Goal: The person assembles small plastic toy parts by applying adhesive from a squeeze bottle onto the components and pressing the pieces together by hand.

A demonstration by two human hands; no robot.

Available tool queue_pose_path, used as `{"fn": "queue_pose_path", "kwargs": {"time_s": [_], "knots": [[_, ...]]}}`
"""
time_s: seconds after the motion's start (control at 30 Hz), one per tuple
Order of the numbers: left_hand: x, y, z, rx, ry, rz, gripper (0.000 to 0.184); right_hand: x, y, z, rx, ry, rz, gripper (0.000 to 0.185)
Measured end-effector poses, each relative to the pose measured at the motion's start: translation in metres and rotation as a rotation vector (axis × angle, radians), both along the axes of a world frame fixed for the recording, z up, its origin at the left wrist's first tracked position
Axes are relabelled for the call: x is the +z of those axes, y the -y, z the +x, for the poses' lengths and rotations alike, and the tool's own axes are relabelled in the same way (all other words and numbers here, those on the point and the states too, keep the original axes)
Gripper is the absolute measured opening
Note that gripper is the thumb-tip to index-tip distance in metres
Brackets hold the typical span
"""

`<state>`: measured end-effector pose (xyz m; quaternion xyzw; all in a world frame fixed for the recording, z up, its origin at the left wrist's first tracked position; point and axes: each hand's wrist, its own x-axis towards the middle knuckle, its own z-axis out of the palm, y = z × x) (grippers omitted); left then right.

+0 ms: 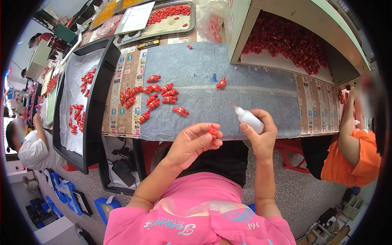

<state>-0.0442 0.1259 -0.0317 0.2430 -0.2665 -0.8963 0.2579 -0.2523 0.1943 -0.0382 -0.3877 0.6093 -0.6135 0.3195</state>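
Between the thumb and fingers of my left hand (194,143) is a small red figurine (212,131) with yellowish marks. My right hand (263,132) grips a white squeeze bottle (250,120), its thin tip pointing up and left, apart from the figurine. Both hands are over the near edge of the table. Ahead lies a blue-grey cloth (196,106) with a loose cluster of similar red figurines (153,88) on its left part. One single red figurine (221,83) sits farther back, beside a small blue piece (214,77).
At left stands a black tray (107,65) with white lining and red pieces. A metal tray (192,20) of red pieces is at the back. An open box (234,49) at right holds many dark red pieces. People sit at left (34,149) and right (347,159).
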Motion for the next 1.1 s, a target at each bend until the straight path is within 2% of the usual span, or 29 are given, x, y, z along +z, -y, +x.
{"fn": "queue_pose_path", "kwargs": {"time_s": [0.1,0.2,0.3,0.43,0.53,0.67,0.7,0.77,0.87,0.97,1.1], "knots": [[-0.001,-0.001,0.002,-0.023,-0.058,0.047,0.032,0.0,0.017,0.001,0.01,-0.077,-0.041,0.037],[0.003,-0.003,0.001,-0.02,-0.045,0.039,0.032,-0.01,0.026,-0.006,0.015,-0.015,-0.085,0.038],[0.0,-0.004,0.003,0.022,-0.022,-0.011,0.031,-0.003,0.028,-0.012,0.164,-0.17,-0.029,0.041],[-0.001,-0.002,0.007,0.065,-0.033,-0.059,0.028,0.025,0.025,-0.022,0.183,-0.278,0.002,0.042],[-0.002,-0.002,0.007,0.069,-0.042,-0.088,0.027,0.032,0.034,-0.047,0.11,-0.382,-0.027,0.033],[-0.001,-0.005,0.005,0.066,-0.041,-0.105,0.026,0.027,0.086,-0.094,-0.023,-0.709,-0.019,0.026],[0.0,-0.005,0.005,0.066,-0.044,-0.112,0.026,0.019,0.103,-0.106,-0.025,-0.712,-0.026,0.026],[0.001,-0.007,0.006,0.058,-0.055,-0.091,0.026,0.003,0.133,-0.125,-0.112,-0.953,-0.07,0.02],[0.001,-0.008,0.009,0.065,-0.043,-0.101,0.026,-0.006,0.157,-0.136,-0.097,-1.069,-0.131,0.015],[0.001,-0.009,0.013,0.08,-0.029,-0.093,0.025,-0.003,0.159,-0.136,-0.055,-0.975,-0.052,0.014],[0.0,-0.01,0.015,0.085,-0.008,-0.117,0.025,-0.007,0.156,-0.139,-0.111,-1.026,-0.039,0.013]]}}
